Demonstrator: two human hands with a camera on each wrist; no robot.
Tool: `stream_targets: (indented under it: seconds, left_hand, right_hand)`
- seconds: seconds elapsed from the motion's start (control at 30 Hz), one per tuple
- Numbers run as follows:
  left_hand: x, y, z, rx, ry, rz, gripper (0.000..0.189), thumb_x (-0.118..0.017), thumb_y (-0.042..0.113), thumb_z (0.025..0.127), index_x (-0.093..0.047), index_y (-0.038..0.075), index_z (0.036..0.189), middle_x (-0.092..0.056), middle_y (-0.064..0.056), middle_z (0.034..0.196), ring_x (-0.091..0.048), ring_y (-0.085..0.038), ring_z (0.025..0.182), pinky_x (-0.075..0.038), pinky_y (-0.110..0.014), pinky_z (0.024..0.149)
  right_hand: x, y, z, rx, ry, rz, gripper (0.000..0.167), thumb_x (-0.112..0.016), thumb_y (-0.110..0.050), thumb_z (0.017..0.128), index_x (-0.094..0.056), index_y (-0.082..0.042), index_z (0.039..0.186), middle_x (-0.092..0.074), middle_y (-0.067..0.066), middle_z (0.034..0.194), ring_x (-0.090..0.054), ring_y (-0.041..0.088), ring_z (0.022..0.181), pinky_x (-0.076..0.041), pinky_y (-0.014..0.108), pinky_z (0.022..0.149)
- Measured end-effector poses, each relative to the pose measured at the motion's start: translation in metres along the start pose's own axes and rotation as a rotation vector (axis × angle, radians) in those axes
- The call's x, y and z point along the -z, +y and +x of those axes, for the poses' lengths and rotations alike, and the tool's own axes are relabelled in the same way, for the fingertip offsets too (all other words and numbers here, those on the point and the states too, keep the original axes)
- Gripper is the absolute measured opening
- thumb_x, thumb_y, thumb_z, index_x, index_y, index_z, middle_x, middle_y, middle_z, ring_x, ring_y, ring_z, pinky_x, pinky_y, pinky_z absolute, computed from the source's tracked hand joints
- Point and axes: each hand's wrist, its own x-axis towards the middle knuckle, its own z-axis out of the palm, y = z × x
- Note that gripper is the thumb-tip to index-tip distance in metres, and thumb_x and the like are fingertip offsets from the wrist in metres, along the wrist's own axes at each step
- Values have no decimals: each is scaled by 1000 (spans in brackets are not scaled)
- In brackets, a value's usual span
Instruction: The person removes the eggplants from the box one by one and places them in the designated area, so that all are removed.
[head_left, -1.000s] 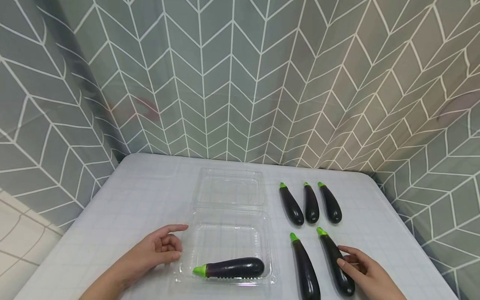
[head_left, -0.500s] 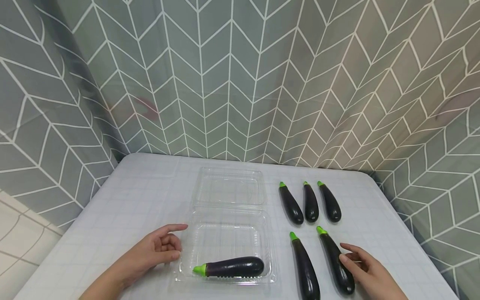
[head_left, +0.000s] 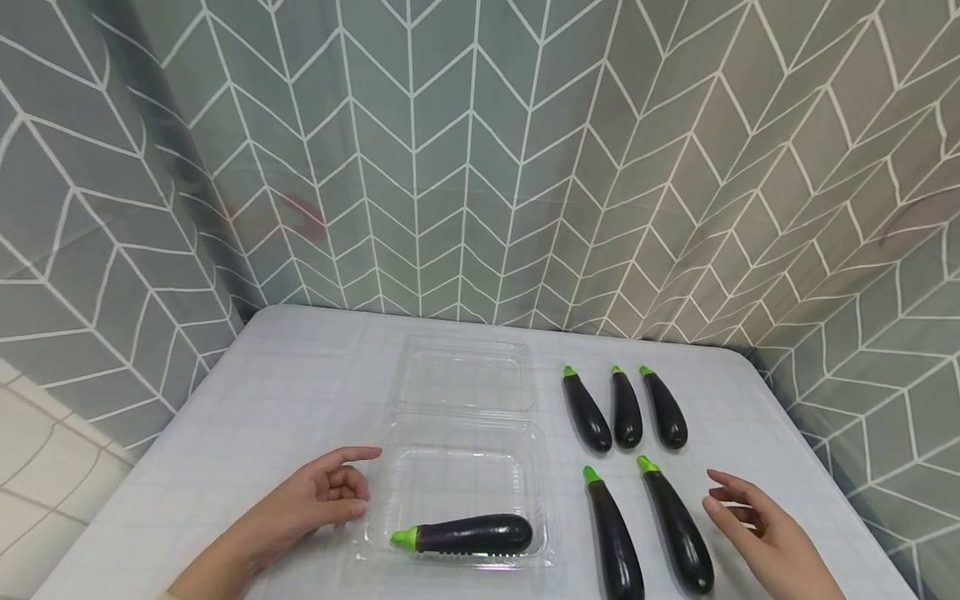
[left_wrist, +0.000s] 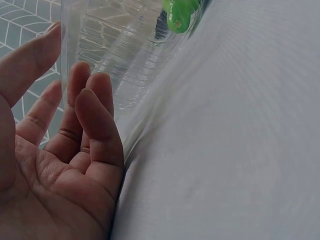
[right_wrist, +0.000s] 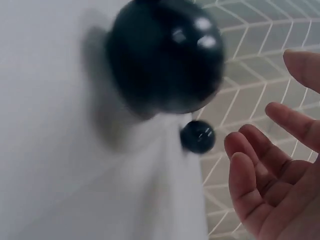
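A clear plastic clamshell container [head_left: 457,425] lies with its lid folded back on the table. Inside its base, along the front side, one eggplant [head_left: 474,534] lies sideways with its green stem to the left. My left hand [head_left: 318,498] rests at the container's left side, fingers loosely bent and holding nothing; in the left wrist view its fingers overlap the clear wall [left_wrist: 125,55]. My right hand [head_left: 772,529] is just right of the nearer right eggplant [head_left: 677,529], apart from it, with relaxed fingers and nothing in them. Another eggplant [head_left: 615,537] lies left of that one.
Farther back on the right, three more eggplants [head_left: 627,412] lie in a row, stems pointing away. A white cloth covers the table [head_left: 300,375]. A grey curtain with white chevron lines [head_left: 480,167] hangs behind and at both sides.
My right hand has let go of the nearer right eggplant and moved off to the right. That eggplant stays on the table. My left hand has kept its place by the container.
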Motion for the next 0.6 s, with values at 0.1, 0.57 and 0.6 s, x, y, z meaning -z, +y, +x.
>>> stream_targets:
  seconds: [0.1,0.57,0.6]
  left_hand:
    - [1,-1,0,17,10,-5,65,-70,7,92,-37,3,148,-60,-14,104,-57,-13,82,-48,-24,67]
    - [0,-1,-1,-7,1,-21,65,-69,6,92,-36,1,148,-59,-16,104,-58,-14,85,-50,-25,70]
    - [0,-1,-1,-8,1,-23,65,-69,5,92,-37,1,148,-59,-16,104,-58,-15,85,-50,-25,71]
  right_hand:
    - [4,-11,-1,70,16,18,55,-59,-39,100,-49,-6,143,-61,17,126,-59,-4,93,-51,21,72]
    - [6,-91,17,354,-117,139,46,-68,-31,95,-54,-19,137,-56,3,133,-63,11,107,-53,28,81]
    - [4,-96,19,385,-125,138,45,-68,-29,95,-55,-19,136,-57,3,132,-63,12,106,-53,28,81]
